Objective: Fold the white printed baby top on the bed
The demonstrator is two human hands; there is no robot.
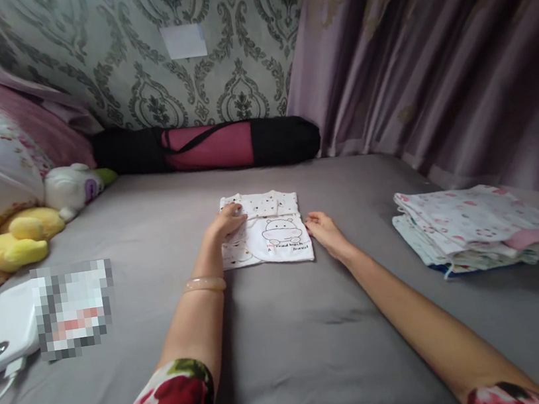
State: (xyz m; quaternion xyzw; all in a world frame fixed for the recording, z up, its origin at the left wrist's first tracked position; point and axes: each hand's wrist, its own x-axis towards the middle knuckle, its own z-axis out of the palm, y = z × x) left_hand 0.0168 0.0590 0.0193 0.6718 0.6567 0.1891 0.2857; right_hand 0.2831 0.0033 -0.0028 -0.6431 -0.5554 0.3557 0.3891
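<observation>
A small white baby shirt (278, 234) lies folded flat on the bed, with a cartoon hippo and lettering on its front and tiny dark specks on its upper part and left side. My left hand (228, 222) has its fingers closed on the upper left edge, and a pale bangle (204, 285) circles that wrist. At the right edge, my right hand (324, 231) pinches the cloth beside the hippo print with curled fingers. Part of the shirt's left side is hidden under my left hand.
A stack of folded baby clothes (482, 219) sits at the right. Along the wall lies a black and pink roll bag (209, 147). Plush toys (72, 189) rest at the left, near a white power bank (7, 332) with a cable and a blurred packet (77, 309).
</observation>
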